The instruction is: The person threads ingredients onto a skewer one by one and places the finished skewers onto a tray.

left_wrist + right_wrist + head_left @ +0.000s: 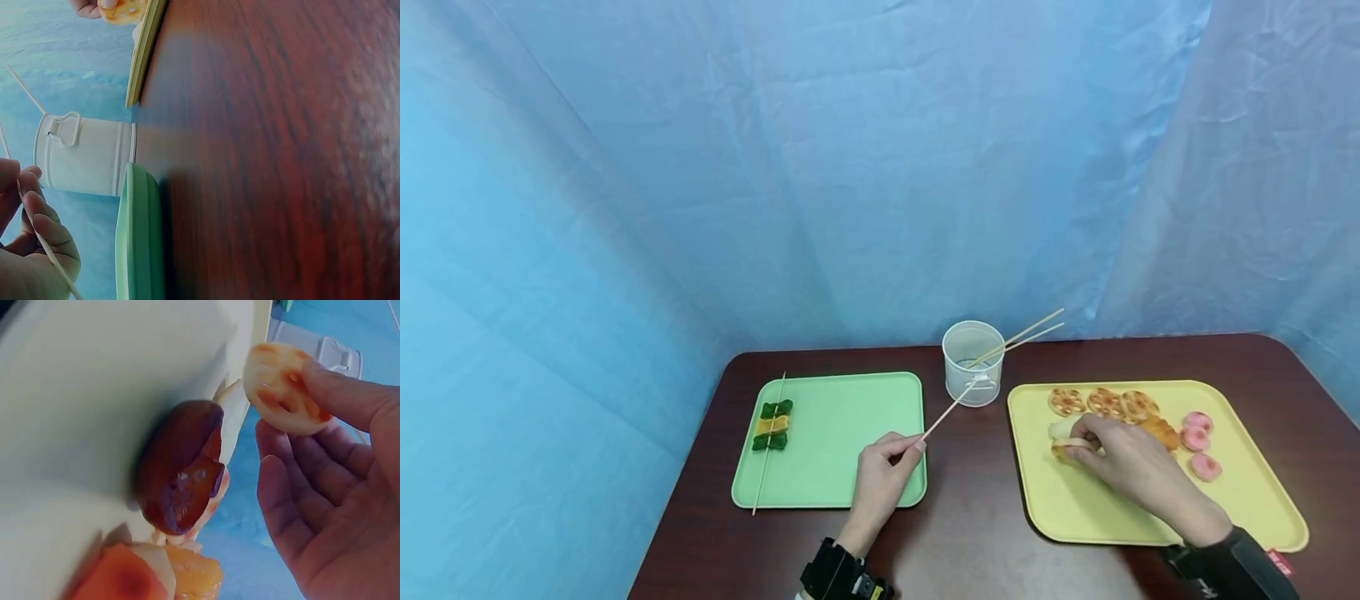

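Note:
In the head view my left hand (882, 475) pinches a thin wooden skewer (953, 406) over the right part of the green tray (850, 400). The skewer slants up toward the white cup (966, 346). Above the yellow tray (1120, 517), my right hand (1123, 462) holds a round, cream-and-orange slice with holes (281, 387), like lotus root, between thumb and fingers. Similar slices (1105, 403) lie at the tray's back, with pink rings (1206, 467) to the right. A glossy dark-brown piece (181, 469) is near the hand in the right wrist view.
A skewer carrying green and yellow pieces (772, 425) lies across the green tray's left side, its lower end past the rim. Loose skewers (1033, 332) lean out of the cup between the trays. The dark wooden table (970, 533) meets a blue curtain (880, 183) behind.

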`<state>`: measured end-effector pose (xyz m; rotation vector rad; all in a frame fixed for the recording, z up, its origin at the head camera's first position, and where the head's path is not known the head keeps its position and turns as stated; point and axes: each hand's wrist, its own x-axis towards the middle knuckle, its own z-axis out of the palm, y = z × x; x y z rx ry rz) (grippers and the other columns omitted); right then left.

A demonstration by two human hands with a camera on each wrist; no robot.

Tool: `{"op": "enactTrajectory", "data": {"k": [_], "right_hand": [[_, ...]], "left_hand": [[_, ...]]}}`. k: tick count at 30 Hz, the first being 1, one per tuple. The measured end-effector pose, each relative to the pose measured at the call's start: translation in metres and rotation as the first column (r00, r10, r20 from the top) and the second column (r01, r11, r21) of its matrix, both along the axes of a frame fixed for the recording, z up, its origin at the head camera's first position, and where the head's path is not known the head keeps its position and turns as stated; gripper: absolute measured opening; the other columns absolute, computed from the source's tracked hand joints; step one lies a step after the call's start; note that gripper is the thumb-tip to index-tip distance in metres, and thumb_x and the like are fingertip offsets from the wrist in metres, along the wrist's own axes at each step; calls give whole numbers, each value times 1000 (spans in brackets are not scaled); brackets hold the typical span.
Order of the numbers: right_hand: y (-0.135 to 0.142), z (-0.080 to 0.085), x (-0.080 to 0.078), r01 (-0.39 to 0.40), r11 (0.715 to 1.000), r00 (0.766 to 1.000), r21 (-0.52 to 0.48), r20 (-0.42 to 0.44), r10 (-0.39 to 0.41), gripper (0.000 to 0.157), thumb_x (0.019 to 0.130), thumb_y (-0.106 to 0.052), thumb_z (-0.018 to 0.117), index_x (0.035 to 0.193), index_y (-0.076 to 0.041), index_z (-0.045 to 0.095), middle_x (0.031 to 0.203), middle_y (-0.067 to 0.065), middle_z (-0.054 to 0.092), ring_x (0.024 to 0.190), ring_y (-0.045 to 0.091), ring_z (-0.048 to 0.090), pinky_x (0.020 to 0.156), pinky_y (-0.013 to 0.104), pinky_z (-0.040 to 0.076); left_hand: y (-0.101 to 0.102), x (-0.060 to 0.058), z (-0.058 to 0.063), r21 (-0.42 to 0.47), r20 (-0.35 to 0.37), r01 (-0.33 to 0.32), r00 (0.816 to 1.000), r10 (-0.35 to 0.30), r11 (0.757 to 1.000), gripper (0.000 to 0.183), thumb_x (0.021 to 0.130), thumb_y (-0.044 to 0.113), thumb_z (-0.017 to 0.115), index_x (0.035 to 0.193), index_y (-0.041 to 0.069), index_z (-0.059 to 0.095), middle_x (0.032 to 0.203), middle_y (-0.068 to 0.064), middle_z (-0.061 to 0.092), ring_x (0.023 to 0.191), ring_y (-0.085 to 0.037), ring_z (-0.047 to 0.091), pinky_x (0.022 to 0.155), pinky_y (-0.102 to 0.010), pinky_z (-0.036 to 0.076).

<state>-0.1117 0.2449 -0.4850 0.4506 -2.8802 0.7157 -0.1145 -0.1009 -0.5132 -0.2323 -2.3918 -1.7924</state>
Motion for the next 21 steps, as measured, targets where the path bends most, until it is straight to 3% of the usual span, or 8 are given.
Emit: {"op": "enactTrajectory", "data": {"k": [5, 9, 16, 21], "right_hand": [[-7, 0, -1, 26, 995, 998, -101, -56, -32, 19, 87, -20, 85, 89, -23, 66, 80, -13, 68, 71, 9, 66, 59, 28, 47], [-16, 3, 0, 101, 966, 994, -236, 54, -90, 17, 94, -32, 78, 96, -18, 69, 86, -8, 75, 84, 20, 75, 68, 29, 55], [-27, 11, -2, 250, 859, 945, -447, 307, -115, 41, 101, -42, 67, 118, -5, 65, 98, 6, 79, 84, 24, 75, 71, 29, 55], [-32, 15, -4, 328, 747, 911, -578, 402, -89, 47, 103, -43, 64, 125, -1, 60, 105, 7, 78, 85, 25, 75, 76, 35, 59]], "left_hand": [[2, 2, 1, -17, -2, 2, 1000, -2, 1000, 15, 95, 12, 75, 105, 4, 82, 83, 1, 72, 73, -6, 57, 66, -17, 43], [5, 5, 2, -48, -10, -3, 1000, 2, 999, 15, 95, 12, 73, 105, 4, 82, 81, 3, 69, 71, -5, 55, 64, -18, 44], [9, 8, 1, -93, -20, 3, 1000, -5, 996, 14, 95, 12, 74, 102, 3, 82, 77, 5, 66, 67, -3, 52, 62, -17, 41], [11, 9, 2, -116, -22, 13, 1000, -16, 993, 13, 94, 11, 73, 102, 5, 83, 77, 6, 64, 67, -2, 50, 61, -16, 38]]}}
